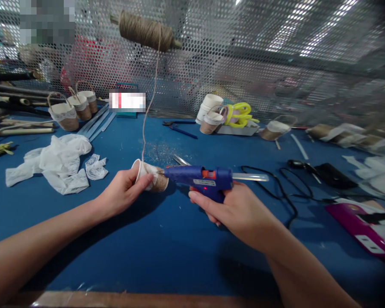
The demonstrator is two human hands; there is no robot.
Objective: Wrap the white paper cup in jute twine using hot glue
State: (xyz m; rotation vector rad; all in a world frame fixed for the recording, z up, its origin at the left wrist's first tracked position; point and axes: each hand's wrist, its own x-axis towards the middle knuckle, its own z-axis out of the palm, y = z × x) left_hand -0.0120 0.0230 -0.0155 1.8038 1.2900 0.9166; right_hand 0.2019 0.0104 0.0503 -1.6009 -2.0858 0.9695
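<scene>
My left hand [125,190] is closed around a paper cup [161,183], white at the rim with a brown lower band, tilted on its side with its mouth to the left. Twine [150,105] runs down to the cup from a spool [146,32] hung on the mesh. In my right hand [232,205] is a blue glue gun [186,176], its fingers wrapped round the handle. A clear glue stick [252,176] sticks out of its back, and a small red light glows on its side. The gun's nozzle meets the cup's side near my left thumb.
White lace [56,160] lies at the left, with handled cups [67,116] behind. Pliers [182,128] and scissors [181,160] rest beyond my hands. Stacked cups [208,109] stand beside a yellow coil [240,114]. A black cord [287,205] and magenta power strip [356,226] lie right.
</scene>
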